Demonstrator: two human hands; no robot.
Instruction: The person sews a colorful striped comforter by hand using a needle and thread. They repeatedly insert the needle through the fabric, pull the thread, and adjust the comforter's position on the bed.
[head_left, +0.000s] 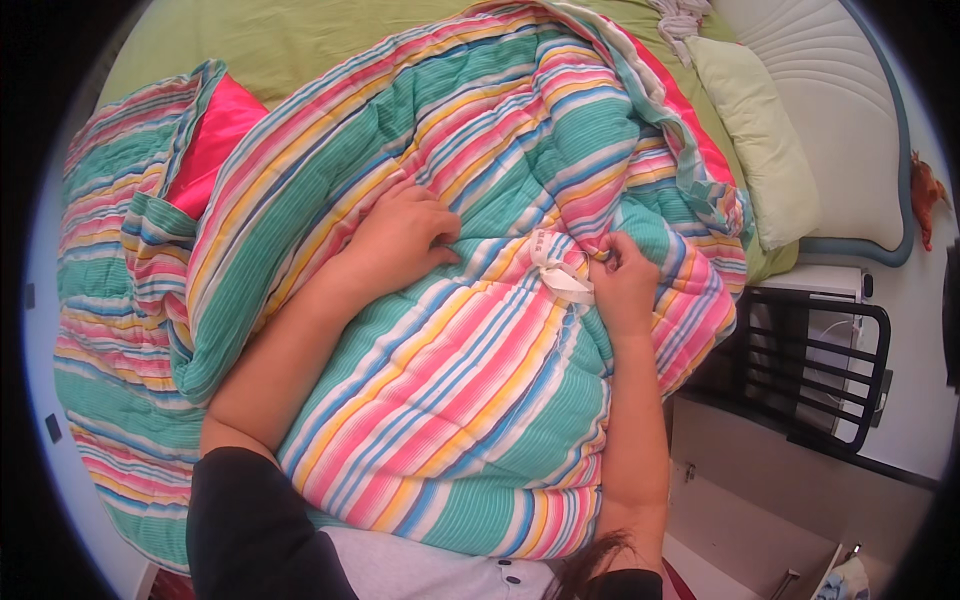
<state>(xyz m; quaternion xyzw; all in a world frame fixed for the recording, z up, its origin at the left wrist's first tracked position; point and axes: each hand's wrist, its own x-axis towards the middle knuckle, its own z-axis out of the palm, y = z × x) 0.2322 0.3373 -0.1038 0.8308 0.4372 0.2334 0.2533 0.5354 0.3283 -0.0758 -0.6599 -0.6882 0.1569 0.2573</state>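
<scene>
A quilted comforter (442, 360) with green, pink, white, yellow and blue stripes lies in folds before me and over my lap. My left hand (409, 236) rests palm down on it beside a raised fold, with its thumb apart and some fingertips hard to make out. To the right, my right hand (630, 285) pinches a bit of the striped fabric between thumb and fingers. Just left of those fingers is a white fabric tape (564, 279), looped and bearing print, with loose threads hanging below it. Bright pink satiny cloth (225, 131) shows at the comforter's turned-back edges.
Under the comforter is a bed with a green sheet (300, 37). A pale green pillow (757, 135) leans near the cream padded headboard (832, 112). At right stand a black slatted rack (817, 364) and an open pale cabinet (750, 465).
</scene>
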